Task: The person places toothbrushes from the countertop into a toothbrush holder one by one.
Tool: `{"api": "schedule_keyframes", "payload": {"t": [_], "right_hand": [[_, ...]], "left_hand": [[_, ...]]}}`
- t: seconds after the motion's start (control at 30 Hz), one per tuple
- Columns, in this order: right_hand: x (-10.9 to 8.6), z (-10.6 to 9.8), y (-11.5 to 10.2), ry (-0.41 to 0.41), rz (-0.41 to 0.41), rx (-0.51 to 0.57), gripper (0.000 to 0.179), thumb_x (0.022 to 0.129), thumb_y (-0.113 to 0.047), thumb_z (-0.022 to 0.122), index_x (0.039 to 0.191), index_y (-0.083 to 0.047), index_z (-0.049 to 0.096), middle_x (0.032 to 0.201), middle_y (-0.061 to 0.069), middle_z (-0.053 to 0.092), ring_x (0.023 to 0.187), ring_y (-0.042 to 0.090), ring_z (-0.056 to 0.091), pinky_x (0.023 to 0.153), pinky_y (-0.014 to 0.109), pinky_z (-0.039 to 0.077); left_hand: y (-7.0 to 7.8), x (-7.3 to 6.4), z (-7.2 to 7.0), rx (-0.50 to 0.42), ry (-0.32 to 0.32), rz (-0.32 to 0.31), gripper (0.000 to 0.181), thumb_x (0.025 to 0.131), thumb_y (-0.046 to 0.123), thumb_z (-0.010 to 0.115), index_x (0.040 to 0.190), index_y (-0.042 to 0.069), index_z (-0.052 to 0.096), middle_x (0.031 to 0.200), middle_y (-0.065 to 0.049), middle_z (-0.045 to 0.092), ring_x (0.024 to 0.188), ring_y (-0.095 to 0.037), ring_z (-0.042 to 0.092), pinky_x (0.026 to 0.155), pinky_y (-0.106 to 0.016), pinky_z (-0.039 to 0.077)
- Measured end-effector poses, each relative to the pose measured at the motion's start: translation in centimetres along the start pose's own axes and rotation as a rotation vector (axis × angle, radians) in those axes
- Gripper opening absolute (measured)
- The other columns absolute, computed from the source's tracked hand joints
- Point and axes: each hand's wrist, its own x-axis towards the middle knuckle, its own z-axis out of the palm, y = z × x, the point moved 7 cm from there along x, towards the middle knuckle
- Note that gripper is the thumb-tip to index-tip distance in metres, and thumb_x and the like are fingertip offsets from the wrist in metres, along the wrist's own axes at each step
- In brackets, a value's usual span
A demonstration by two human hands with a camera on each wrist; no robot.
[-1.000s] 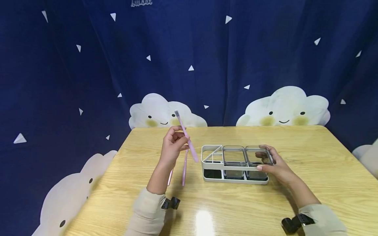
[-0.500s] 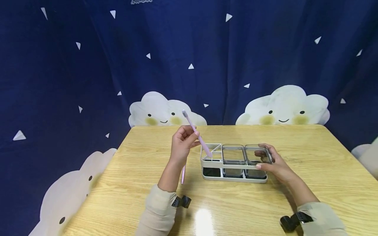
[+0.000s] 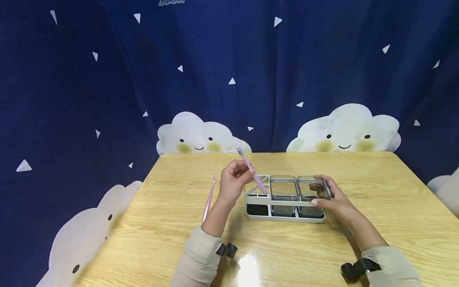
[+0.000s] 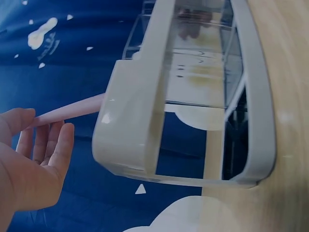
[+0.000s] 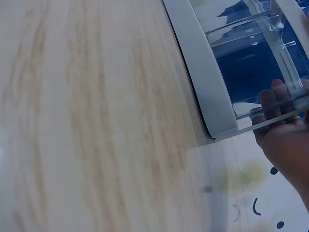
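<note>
The left hand (image 3: 233, 183) is pinching a lilac toothbrush (image 3: 255, 179), head up and leaning, its handle end showing at the divided left section of the white toothbrush organizer (image 3: 258, 201); I cannot tell whether it is entering a slot. The right hand (image 3: 333, 199) is gripping the organizer's right end, thumb in front. A pink toothbrush (image 3: 208, 200) is lying left of the organizer.

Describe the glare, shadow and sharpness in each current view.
Head view: white glare on the table near the bottom edge, soft shadow beside the left forearm, objects fairly sharp; left wrist view: dim, bluish, slightly soft, small highlight on the white rack; right wrist view: hazy, wood grain smeared, small bright reflections on the clear container.
</note>
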Motion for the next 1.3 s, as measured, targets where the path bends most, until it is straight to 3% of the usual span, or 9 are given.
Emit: {"api": "schedule_keyframes", "payload": {"t": [0.1,0.37,0.6,0.9,1.13,1.3], "right_hand": [[0.0,0.0,0.0,0.002,-0.001,0.001,0.074,0.081,-0.001,0.066,0.141,-0.009,0.024,0.128,0.026,0.039,0.115,0.024,0.041,0.089,0.021,0.039],[0.0,0.2,-0.3,-0.001,0.0,-0.015,0.074,0.081,-0.001,0.066,0.141,-0.01,0.025,0.128,0.025,0.039,0.115,0.024,0.041,0.09,0.022,0.039],[0.0,0.3,-0.8,-0.005,-0.028,0.021,0.073,0.08,0.005,0.064,0.141,-0.008,0.024,0.125,0.024,0.041,0.113,0.022,0.042,0.088,0.02,0.041],[0.0,0.3,-0.8,0.0,-0.031,0.001,0.073,0.08,0.004,0.064,0.14,-0.007,0.025,0.125,0.026,0.041,0.112,0.022,0.043,0.088,0.02,0.04],[0.0,0.2,-0.9,0.0,-0.057,0.017,0.073,0.079,0.006,0.064,0.14,-0.006,0.026,0.121,0.016,0.047,0.112,0.024,0.043,0.089,0.02,0.038],[-0.1,0.2,-0.6,0.003,-0.057,0.008,0.073,0.079,0.006,0.064,0.14,-0.005,0.025,0.122,0.019,0.046,0.111,0.023,0.044,0.088,0.02,0.039]], "left_hand": [[-0.3,-0.1,0.1,0.081,-0.013,0.007,0.018,0.081,-0.011,0.064,0.097,-0.014,0.056,0.085,-0.013,0.062,0.074,-0.013,0.059,0.07,-0.027,0.053],[1.7,-1.1,1.3,0.318,-0.105,0.046,0.013,0.08,-0.009,0.065,0.092,-0.011,0.059,0.084,-0.023,0.062,0.076,-0.018,0.058,0.072,-0.03,0.048],[1.0,-1.0,1.4,0.326,-0.131,-0.006,0.01,0.084,-0.003,0.063,0.089,-0.01,0.059,0.08,-0.012,0.061,0.068,-0.008,0.054,0.061,-0.019,0.044],[-2.4,0.2,0.4,0.275,-0.145,-0.131,0.017,0.079,-0.01,0.067,0.094,-0.011,0.059,0.089,-0.023,0.061,0.074,-0.013,0.058,0.067,-0.02,0.049],[-2.8,0.4,0.3,0.291,-0.143,-0.165,0.011,0.08,-0.004,0.069,0.089,-0.003,0.061,0.085,-0.012,0.064,0.072,-0.012,0.059,0.066,-0.021,0.048],[-2.8,0.2,0.2,0.278,-0.143,-0.177,0.009,0.081,-0.004,0.067,0.087,-0.001,0.061,0.083,-0.007,0.064,0.071,-0.011,0.059,0.065,-0.021,0.047]]}}
